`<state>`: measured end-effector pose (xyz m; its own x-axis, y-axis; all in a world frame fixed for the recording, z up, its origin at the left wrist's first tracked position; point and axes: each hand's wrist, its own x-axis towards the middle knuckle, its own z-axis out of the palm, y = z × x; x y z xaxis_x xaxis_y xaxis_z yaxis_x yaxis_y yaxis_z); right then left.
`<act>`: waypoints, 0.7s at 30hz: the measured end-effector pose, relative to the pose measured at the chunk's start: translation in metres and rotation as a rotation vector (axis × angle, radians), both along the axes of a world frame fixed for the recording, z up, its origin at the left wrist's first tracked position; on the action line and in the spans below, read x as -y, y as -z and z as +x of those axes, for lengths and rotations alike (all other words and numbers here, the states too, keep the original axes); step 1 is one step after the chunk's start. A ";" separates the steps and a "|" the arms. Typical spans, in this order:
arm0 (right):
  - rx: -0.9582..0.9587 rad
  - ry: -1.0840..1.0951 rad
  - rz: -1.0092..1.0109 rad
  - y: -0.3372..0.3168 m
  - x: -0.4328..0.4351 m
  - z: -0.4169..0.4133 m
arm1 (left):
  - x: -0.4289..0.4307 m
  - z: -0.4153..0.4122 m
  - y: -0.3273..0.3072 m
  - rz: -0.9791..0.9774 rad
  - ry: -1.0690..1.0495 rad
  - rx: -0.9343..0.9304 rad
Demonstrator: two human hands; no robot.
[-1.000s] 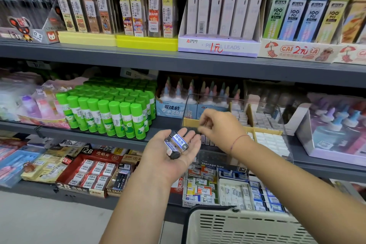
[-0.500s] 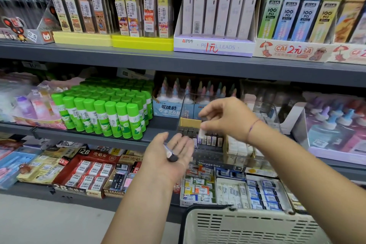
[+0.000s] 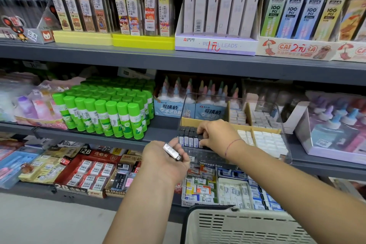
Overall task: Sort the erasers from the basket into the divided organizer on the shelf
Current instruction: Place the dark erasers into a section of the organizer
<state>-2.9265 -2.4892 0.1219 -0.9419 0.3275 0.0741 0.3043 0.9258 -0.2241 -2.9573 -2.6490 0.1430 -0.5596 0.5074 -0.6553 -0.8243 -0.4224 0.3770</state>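
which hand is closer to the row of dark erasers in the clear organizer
Right. The right hand grips the dark erasers in the organizer; the left hand is just in front of them, apart, carrying one eraser.

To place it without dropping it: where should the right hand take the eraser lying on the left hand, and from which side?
Pinch the eraser across its two long sides, near the middle, with the right hand coming from above. It lies flat on the left hand, its underside covered, so probably only the top and sides are free.
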 end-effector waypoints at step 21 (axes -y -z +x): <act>-0.306 -0.446 -0.242 -0.041 0.042 0.045 | -0.010 0.013 -0.002 0.072 0.169 -0.159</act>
